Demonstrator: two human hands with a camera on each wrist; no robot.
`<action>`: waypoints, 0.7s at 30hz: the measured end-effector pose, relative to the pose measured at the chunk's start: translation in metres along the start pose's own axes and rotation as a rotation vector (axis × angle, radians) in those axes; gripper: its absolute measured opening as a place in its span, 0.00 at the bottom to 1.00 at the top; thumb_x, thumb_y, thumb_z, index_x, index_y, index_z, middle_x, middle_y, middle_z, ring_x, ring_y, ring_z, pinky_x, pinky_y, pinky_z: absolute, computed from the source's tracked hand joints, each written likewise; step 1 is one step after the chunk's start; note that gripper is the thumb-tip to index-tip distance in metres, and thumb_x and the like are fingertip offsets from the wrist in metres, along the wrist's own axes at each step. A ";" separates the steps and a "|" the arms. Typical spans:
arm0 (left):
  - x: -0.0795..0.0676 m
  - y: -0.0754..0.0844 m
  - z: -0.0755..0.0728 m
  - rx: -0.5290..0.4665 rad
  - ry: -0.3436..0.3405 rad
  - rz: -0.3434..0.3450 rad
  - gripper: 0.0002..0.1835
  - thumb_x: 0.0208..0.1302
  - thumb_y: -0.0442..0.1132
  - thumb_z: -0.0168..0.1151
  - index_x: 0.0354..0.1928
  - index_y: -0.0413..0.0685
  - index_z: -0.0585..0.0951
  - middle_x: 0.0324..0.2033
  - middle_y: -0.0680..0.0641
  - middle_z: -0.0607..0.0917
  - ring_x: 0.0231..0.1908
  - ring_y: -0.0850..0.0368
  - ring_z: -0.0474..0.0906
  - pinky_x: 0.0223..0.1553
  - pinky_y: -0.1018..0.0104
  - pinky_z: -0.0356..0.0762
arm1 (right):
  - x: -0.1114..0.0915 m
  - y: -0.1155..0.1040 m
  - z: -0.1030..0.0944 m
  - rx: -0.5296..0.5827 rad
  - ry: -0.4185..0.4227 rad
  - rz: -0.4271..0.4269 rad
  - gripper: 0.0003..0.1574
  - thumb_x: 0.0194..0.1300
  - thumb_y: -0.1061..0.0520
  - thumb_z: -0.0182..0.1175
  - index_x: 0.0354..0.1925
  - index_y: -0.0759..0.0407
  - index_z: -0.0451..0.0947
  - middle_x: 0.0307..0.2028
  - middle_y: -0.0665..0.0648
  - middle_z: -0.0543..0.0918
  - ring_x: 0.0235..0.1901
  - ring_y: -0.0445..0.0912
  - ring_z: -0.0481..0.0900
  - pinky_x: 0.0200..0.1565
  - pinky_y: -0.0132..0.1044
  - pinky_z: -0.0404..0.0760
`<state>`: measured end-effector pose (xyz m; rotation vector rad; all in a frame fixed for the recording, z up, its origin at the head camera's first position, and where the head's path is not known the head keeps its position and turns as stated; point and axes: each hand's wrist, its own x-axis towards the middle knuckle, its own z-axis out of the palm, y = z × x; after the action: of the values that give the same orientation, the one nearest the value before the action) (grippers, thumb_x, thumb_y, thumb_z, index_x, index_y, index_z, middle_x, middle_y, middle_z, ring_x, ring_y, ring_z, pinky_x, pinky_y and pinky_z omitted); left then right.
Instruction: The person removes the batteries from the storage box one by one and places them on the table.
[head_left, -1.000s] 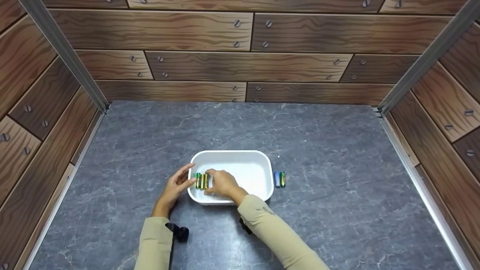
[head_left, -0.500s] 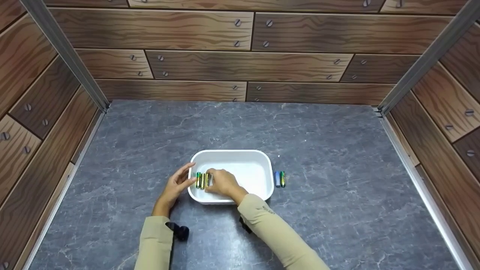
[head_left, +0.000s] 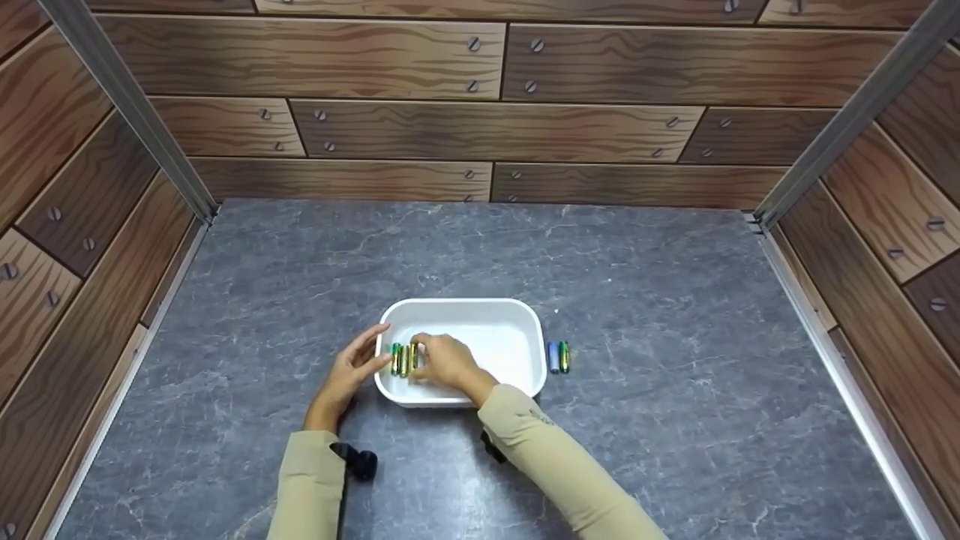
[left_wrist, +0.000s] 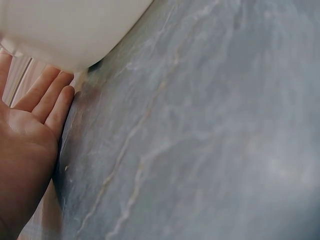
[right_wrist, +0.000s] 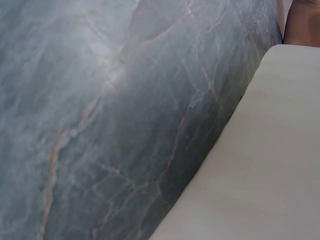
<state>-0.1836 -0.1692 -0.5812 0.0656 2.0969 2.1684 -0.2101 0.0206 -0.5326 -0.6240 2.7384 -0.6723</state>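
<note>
A white plastic tray (head_left: 487,330) stands on the grey table. At its left end several green-and-gold batteries lie side by side, among them a green battery (head_left: 396,360) and a gold one (head_left: 405,361). My right hand (head_left: 448,361) reaches into the tray and pinches the rightmost battery (head_left: 414,357) of that row between thumb and fingers. At the tray's left rim is my left hand (head_left: 352,371), thumb and index finger touching the edge. In the left wrist view its other fingers (left_wrist: 59,107) extend beneath the tray's wall (left_wrist: 75,30). The right wrist view shows mainly tray wall (right_wrist: 260,165) and table.
Just right of the tray lie a blue battery (head_left: 553,358) and a green battery (head_left: 564,358), side by side. A small white speck (head_left: 556,310) is on the table behind them. Wood-patterned walls (head_left: 390,131) close off the back and both sides.
My right fingers have drawn in slightly around the rightmost battery in the tray. My left hand and the two batteries outside have stayed in place.
</note>
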 end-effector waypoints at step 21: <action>0.002 0.000 -0.002 -0.014 -0.002 -0.033 0.31 0.62 0.29 0.61 0.68 0.38 0.66 0.68 0.35 0.69 0.69 0.43 0.65 0.56 0.81 0.70 | -0.015 -0.004 -0.026 0.014 -0.005 -0.069 0.37 0.50 0.49 0.74 0.57 0.57 0.76 0.27 0.54 0.82 0.23 0.36 0.66 0.26 0.27 0.62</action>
<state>-0.1854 -0.1705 -0.5819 0.0312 2.0667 2.1627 -0.2045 0.0348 -0.5059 -0.7192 2.7161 -0.7041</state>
